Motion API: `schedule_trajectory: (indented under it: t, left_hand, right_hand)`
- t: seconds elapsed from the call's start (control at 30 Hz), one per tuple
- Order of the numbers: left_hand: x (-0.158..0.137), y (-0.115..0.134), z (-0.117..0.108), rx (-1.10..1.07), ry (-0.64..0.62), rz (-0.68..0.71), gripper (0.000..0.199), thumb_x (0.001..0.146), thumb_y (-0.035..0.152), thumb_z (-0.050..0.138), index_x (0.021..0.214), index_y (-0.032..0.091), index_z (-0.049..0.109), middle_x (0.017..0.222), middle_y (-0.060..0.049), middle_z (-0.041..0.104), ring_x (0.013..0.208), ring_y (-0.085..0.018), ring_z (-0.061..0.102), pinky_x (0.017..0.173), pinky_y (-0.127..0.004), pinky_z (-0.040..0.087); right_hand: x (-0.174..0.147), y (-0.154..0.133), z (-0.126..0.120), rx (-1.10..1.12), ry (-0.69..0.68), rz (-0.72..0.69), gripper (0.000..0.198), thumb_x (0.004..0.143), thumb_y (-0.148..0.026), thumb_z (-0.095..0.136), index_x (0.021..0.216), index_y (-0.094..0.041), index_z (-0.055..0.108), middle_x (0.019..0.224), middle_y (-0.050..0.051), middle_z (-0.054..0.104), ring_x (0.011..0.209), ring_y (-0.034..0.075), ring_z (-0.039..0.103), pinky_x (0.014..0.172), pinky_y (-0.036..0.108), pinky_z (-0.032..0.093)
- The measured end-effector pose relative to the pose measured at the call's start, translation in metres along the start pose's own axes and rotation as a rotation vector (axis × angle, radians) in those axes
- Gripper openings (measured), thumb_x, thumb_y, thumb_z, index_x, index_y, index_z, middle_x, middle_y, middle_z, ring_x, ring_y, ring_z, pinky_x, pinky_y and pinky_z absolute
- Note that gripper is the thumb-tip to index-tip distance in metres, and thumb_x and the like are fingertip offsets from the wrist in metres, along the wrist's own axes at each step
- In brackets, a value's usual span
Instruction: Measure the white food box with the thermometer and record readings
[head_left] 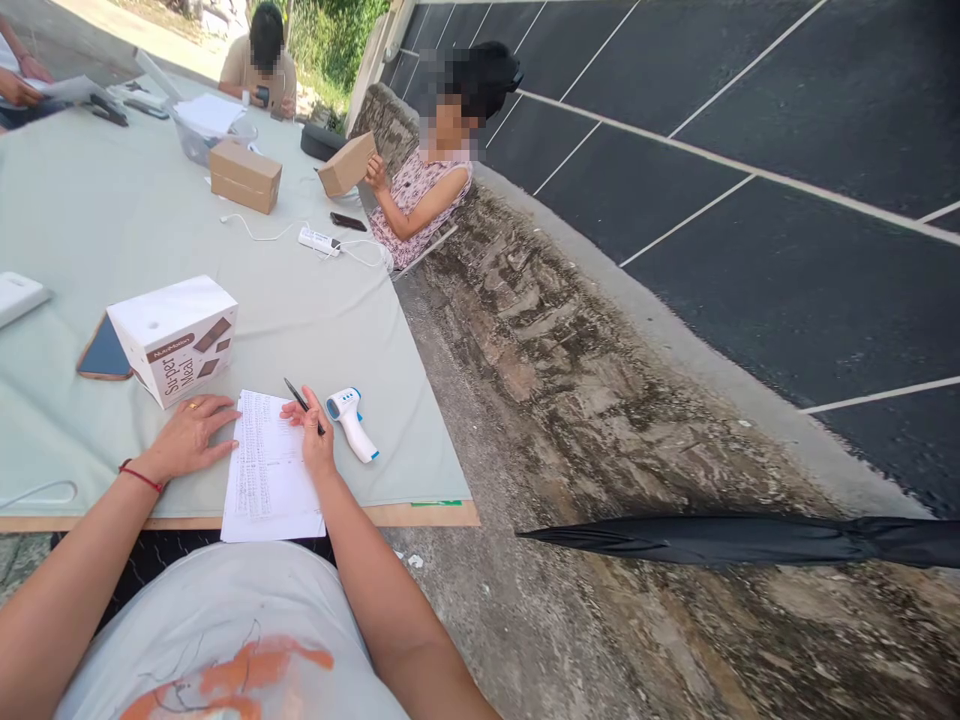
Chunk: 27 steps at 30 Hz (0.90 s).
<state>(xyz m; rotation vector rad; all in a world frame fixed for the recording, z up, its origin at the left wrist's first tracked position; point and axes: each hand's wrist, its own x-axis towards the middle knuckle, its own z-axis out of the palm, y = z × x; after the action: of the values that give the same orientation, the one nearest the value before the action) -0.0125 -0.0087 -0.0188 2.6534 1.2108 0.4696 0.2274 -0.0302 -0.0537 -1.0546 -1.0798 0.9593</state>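
My right hand (311,430) is closed around a black pen (297,395), tilted above the right part of a paper sheet (274,480) with rows of writing down its left side. On the tablecloth to the left, my left hand (199,437) lies flat with fingers spread, their tips at the paper's left edge. Just beyond that hand stands a white box (176,335) with brown print. A white and blue infrared thermometer (352,424) rests to the right of my right hand.
A blue phone (103,352) lies partly behind the white box. Farther off are a cardboard box (245,176), a power strip (319,240) and a plastic tub (199,145). A seated person (420,195) holds another carton (349,165). A folded black umbrella (675,538) juts in from the right.
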Motion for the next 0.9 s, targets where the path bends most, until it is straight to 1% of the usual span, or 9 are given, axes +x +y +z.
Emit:
schedule_trajectory:
  t: [0.2, 0.33, 0.43, 0.53, 0.6, 0.67, 0.77, 0.83, 0.9]
  left_hand:
    - [0.0, 0.0, 0.0, 0.006, -0.001, 0.0, 0.054, 0.093, 0.058, 0.045, 0.124, 0.019, 0.066, 0.134, -0.016, 0.06, 0.12, -0.036, 0.055, 0.096, -0.053, 0.044]
    - [-0.001, 0.0, 0.001, 0.015, -0.003, -0.002, 0.055, 0.093, 0.058, 0.044, 0.124, 0.019, 0.066, 0.133, -0.017, 0.06, 0.12, -0.036, 0.055, 0.096, -0.054, 0.044]
    - [-0.001, -0.001, 0.0, 0.019, -0.005, -0.006, 0.056, 0.093, 0.058, 0.044, 0.124, 0.018, 0.066, 0.133, -0.017, 0.06, 0.12, -0.037, 0.055, 0.096, -0.054, 0.045]
    - [-0.001, 0.0, -0.001, 0.02, -0.009, -0.009, 0.056, 0.093, 0.059, 0.044, 0.124, 0.018, 0.066, 0.134, -0.017, 0.06, 0.121, -0.036, 0.055, 0.097, -0.054, 0.044]
    - [-0.001, 0.0, -0.002, 0.02, -0.012, -0.008, 0.056, 0.093, 0.059, 0.044, 0.125, 0.018, 0.066, 0.134, -0.017, 0.059, 0.121, -0.036, 0.054, 0.097, -0.054, 0.044]
    - [-0.001, 0.001, -0.002, 0.019, -0.015, -0.006, 0.056, 0.093, 0.058, 0.044, 0.125, 0.018, 0.066, 0.134, -0.017, 0.059, 0.121, -0.037, 0.054, 0.097, -0.054, 0.044]
    - [0.0, 0.001, -0.003, 0.015, -0.015, -0.006, 0.055, 0.092, 0.057, 0.045, 0.126, 0.018, 0.066, 0.134, -0.017, 0.059, 0.12, -0.037, 0.055, 0.097, -0.055, 0.044]
    - [0.0, 0.001, -0.004, 0.012, -0.017, -0.007, 0.055, 0.092, 0.057, 0.045, 0.126, 0.019, 0.066, 0.133, -0.017, 0.059, 0.12, -0.037, 0.055, 0.096, -0.055, 0.044]
    - [0.0, 0.001, -0.003, 0.009, -0.018, -0.008, 0.055, 0.092, 0.058, 0.045, 0.125, 0.019, 0.066, 0.134, -0.017, 0.059, 0.12, -0.037, 0.055, 0.096, -0.055, 0.045]
  right_hand:
    - [0.003, 0.0, -0.001, 0.081, -0.009, 0.042, 0.081, 0.087, -0.08, 0.035, 0.133, -0.016, 0.056, 0.082, 0.005, 0.069, 0.071, 0.018, 0.069, 0.066, 0.032, 0.052]
    - [0.004, -0.002, 0.0, 0.107, 0.025, 0.086, 0.077, 0.085, -0.081, 0.036, 0.108, -0.015, 0.067, 0.075, 0.006, 0.068, 0.066, 0.018, 0.068, 0.065, 0.033, 0.052]
    - [0.004, -0.004, 0.001, 0.091, 0.036, 0.124, 0.062, 0.081, -0.074, 0.052, 0.094, -0.016, 0.068, 0.073, 0.005, 0.069, 0.066, 0.018, 0.068, 0.065, 0.033, 0.052]
    - [0.003, -0.005, 0.001, 0.038, 0.051, 0.162, 0.039, 0.069, -0.053, 0.075, 0.084, -0.018, 0.064, 0.063, -0.001, 0.064, 0.056, 0.014, 0.062, 0.059, 0.029, 0.049]
    - [0.004, -0.005, 0.001, 0.019, 0.074, 0.188, 0.031, 0.065, -0.043, 0.076, 0.076, -0.02, 0.058, 0.054, -0.006, 0.056, 0.047, 0.01, 0.052, 0.05, 0.025, 0.043]
    - [0.003, -0.005, 0.0, 0.024, 0.082, 0.197, 0.026, 0.068, -0.041, 0.071, 0.075, -0.021, 0.056, 0.049, -0.009, 0.05, 0.043, 0.009, 0.045, 0.046, 0.024, 0.038]
    - [0.002, -0.008, 0.0, 0.058, 0.045, 0.171, 0.025, 0.075, -0.041, 0.061, 0.087, -0.02, 0.063, 0.051, -0.006, 0.057, 0.047, 0.011, 0.053, 0.052, 0.026, 0.045]
    - [0.001, -0.011, 0.001, 0.074, 0.009, 0.155, 0.031, 0.077, -0.041, 0.055, 0.096, -0.018, 0.067, 0.063, -0.001, 0.067, 0.058, 0.015, 0.063, 0.059, 0.029, 0.049]
    - [0.001, -0.011, 0.001, 0.055, -0.014, 0.156, 0.032, 0.077, -0.041, 0.055, 0.095, -0.018, 0.069, 0.073, 0.003, 0.072, 0.065, 0.018, 0.068, 0.062, 0.031, 0.051]
